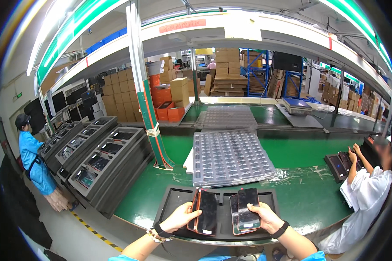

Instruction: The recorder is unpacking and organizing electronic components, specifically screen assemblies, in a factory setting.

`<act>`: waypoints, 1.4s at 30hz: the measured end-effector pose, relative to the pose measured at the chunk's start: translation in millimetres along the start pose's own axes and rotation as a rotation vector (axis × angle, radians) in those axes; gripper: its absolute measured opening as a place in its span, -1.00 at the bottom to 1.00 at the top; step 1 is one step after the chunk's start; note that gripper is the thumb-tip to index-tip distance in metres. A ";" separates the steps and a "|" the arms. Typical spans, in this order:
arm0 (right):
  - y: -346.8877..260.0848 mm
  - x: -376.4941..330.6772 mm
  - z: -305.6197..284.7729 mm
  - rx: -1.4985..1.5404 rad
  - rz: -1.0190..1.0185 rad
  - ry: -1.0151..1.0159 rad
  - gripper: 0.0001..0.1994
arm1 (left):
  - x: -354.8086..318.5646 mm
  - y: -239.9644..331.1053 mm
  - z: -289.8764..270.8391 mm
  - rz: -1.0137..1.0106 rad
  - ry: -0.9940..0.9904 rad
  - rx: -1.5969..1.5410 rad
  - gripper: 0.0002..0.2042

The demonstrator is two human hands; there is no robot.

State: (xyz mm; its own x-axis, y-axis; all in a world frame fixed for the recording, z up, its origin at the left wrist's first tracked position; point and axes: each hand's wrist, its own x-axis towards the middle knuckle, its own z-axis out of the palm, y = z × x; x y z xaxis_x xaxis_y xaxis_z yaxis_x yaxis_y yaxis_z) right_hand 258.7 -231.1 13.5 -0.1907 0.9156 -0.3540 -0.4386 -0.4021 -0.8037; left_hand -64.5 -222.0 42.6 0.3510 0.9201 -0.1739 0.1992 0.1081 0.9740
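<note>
My left hand (178,219) is closed on a pair of dark, glossy smartphones (208,213) with orange-red edges and a small white label at the near end. The thumb lies over their left side. My right hand (269,219) grips more black smartphones (250,202), one overlapping another, its thumb pressed on the top screen. Both bundles are over a black foam tray (172,199) with recesses, at the near edge of the green bench. Whether the phones rest on the tray floor or are raised a little I cannot tell.
Clear plastic blister trays (231,158) with small parts lie stacked just beyond the foam tray. Stacked black foam trays (111,158) with devices stand at left, beside a green post (149,117). A co-worker in white (368,187) handles dark trays at right; another in blue (35,152) stands far left.
</note>
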 end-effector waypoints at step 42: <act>33.5 -4.3 -83.5 -0.970 -0.654 0.211 -0.10 | -29.5 -37.2 -76.4 0.526 0.764 0.955 -0.42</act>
State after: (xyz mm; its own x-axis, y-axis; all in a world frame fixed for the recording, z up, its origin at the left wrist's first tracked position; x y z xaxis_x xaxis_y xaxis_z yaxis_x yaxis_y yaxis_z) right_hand 318.2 -248.7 -51.8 0.0100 0.9657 0.2594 0.4668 0.2249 -0.8553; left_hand -152.2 -224.4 22.7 0.0480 0.7836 0.6193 0.8687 -0.3388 0.3613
